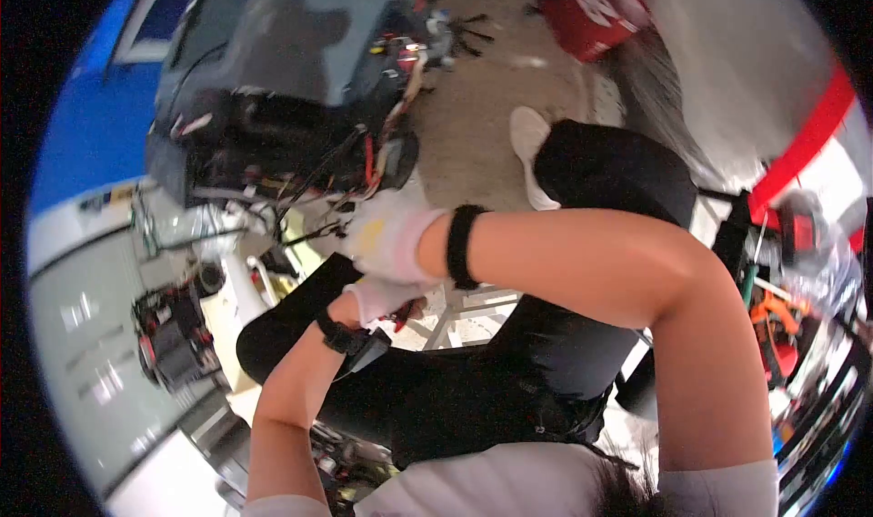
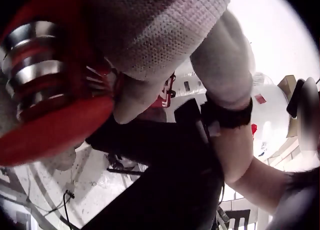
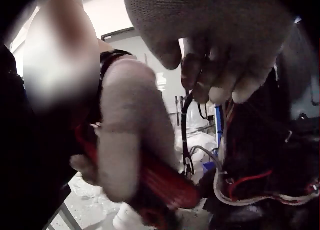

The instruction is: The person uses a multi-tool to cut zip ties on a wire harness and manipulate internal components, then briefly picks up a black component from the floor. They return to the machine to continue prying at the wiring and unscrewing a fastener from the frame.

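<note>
My left hand (image 1: 386, 301), in a whitish knit glove, grips a red-handled tool (image 3: 167, 185). In the left wrist view its red body (image 2: 55, 132) shows bright metal rings; the working end is hidden. Just above it in the head view, my right hand (image 1: 391, 240), also gloved, overlaps the left. Its fingers are curled, and in the right wrist view they pinch a thin black cable (image 3: 185, 127) that hangs down from the fingertips. Close by stands a dark machine body (image 3: 265, 150) with loose red and pale wires (image 3: 240, 197).
A big dark housing (image 1: 300, 71) with exposed wiring fills the upper left. Beneath it is a cluttered pale bench (image 1: 227, 308). My black-trousered legs (image 1: 473, 390) lie below the hands. A red bag (image 1: 591, 17) is on the far floor; orange tools (image 1: 773, 326) sit at right.
</note>
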A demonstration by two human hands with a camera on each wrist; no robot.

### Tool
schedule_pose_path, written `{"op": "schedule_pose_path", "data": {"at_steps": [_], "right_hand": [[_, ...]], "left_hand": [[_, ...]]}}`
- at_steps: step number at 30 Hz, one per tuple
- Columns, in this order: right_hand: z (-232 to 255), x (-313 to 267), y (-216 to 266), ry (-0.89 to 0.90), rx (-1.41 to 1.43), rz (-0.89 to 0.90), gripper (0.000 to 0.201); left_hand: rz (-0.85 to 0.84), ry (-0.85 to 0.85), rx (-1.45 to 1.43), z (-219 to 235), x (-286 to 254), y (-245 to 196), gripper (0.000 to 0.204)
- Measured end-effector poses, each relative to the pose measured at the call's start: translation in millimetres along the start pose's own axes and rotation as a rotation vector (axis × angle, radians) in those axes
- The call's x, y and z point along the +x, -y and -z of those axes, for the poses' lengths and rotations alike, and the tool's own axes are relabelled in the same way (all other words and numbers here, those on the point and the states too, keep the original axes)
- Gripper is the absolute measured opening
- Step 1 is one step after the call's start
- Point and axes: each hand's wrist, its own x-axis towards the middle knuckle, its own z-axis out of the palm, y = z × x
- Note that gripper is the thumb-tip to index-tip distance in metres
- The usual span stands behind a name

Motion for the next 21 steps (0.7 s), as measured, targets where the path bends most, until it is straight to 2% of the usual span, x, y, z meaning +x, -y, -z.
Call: {"op": "schedule_pose_path", "data": {"at_steps": [1, 2, 4, 6, 7, 8, 10, 12, 14, 15, 16, 17, 18, 20, 21], "right_hand": [[-5.2, -1.9, -4.4, 0.053, 0.044, -0.111, 0.027], [-4.1, -7.4, -9.3, 0.107, 0.087, -0.224, 0.030], [-33.6, -11.6, -37.2, 0.163, -0.010, -0.216, 0.034], [-38.6, -8.1, -51.9, 0.355, 0.006, -0.337, 0.035], [-46.3, -4.9, -61.9, 0.363, 0.002, -0.346, 0.035], [-52.7, -4.2, -71.8, 0.367, 0.017, -0.427, 0.038], [-64.8, -7.7, -96.9, 0.399, 0.029, -0.534, 0.041], [-69.3, -5.1, -117.4, 0.403, 0.027, -0.779, 0.047], [-68.7, 2.6, -137.2, 0.290, -0.060, -0.859, 0.042], [-75.3, 10.5, -146.4, 0.173, -0.082, -0.876, 0.044], [-80.9, 20.2, -159.3, 0.046, -0.109, -0.896, 0.046], [-91.6, 34.5, -175.8, -0.027, -0.092, -0.863, 0.045], [-102.6, 50.5, -190.4, -0.099, -0.069, -0.831, 0.045], [-105.2, 85.7, -212.7, 0.073, -0.081, -0.832, 0.062], [-105.1, 96.9, -216.3, 0.077, -0.076, -0.839, 0.062]], "left_hand": [[0.054, 0.035, 0.052, -6.2, -1.8, 3.3, 0.030], [-0.088, 0.041, -0.066, -16.0, -19.0, -4.5, 0.035], [-0.077, 0.102, 0.031, -21.1, -18.9, 14.1, 0.038], [-0.002, 0.218, 0.051, -18.5, -24.4, 11.6, 0.043], [-0.009, 0.203, 0.050, -14.4, -28.4, 8.1, 0.045], [-0.021, 0.220, 0.050, -9.4, -21.6, 10.3, 0.045], [-0.137, 0.101, 0.131, 2.9, -0.9, 19.9, 0.050], [-0.185, 0.111, 0.059, 21.1, 24.4, 17.3, 0.053], [-0.058, 0.038, 0.265, 36.1, 36.3, 2.2, 0.056], [-0.058, 0.063, 0.252, 36.6, 33.4, 1.7, 0.056], [-0.153, 0.020, 0.128, 36.4, 29.8, -0.8, 0.056], [-0.245, -0.030, 0.007, 37.4, 27.4, -3.2, 0.056], [-0.246, -0.015, 0.005, 37.7, 25.1, -2.0, 0.056], [-0.316, -0.186, 0.192, 37.5, 16.1, 3.5, 0.057], [-0.323, -0.182, 0.159, 39.6, 11.0, 1.7, 0.056]]}}
